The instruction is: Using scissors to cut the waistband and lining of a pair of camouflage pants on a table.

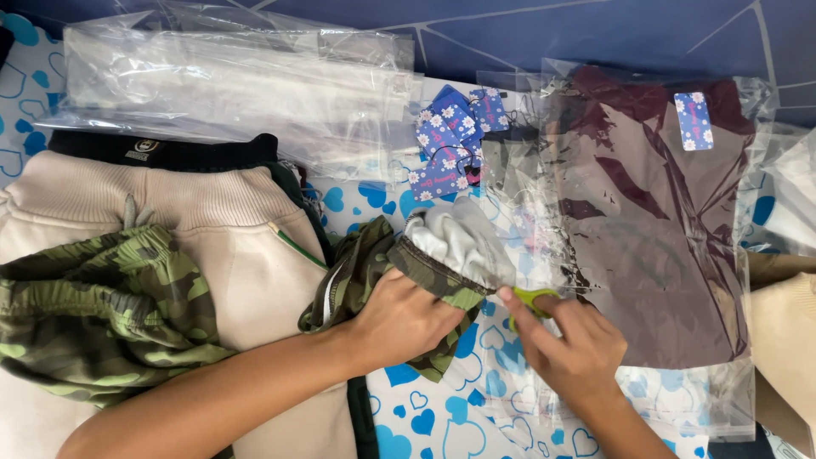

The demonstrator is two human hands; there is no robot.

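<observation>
Gripping a green camouflage fabric garment (374,272) with a pale grey lining at the centre of the frame, the person's left hand (399,319) is closed around its ribbed hem. The right hand (565,344), lower right of centre, pinches a small pair of snips with yellow-green handles (534,299) between thumb and fingers, the tool's tip touching the garment's hem edge. Both rest above a white bedsheet printed with blue hearts (442,416). At the left of the frame lies a beige fleece garment with a black waistband (221,229), partly covered by a second camouflage piece (102,306). A stack of clear plastic bags (229,85) occupies the upper left. Blue paper tags with white flowers (450,140) lie at upper centre. At the right, a dark maroon garment sealed in a clear bag (654,229) lies flat, just beside the right hand.
</observation>
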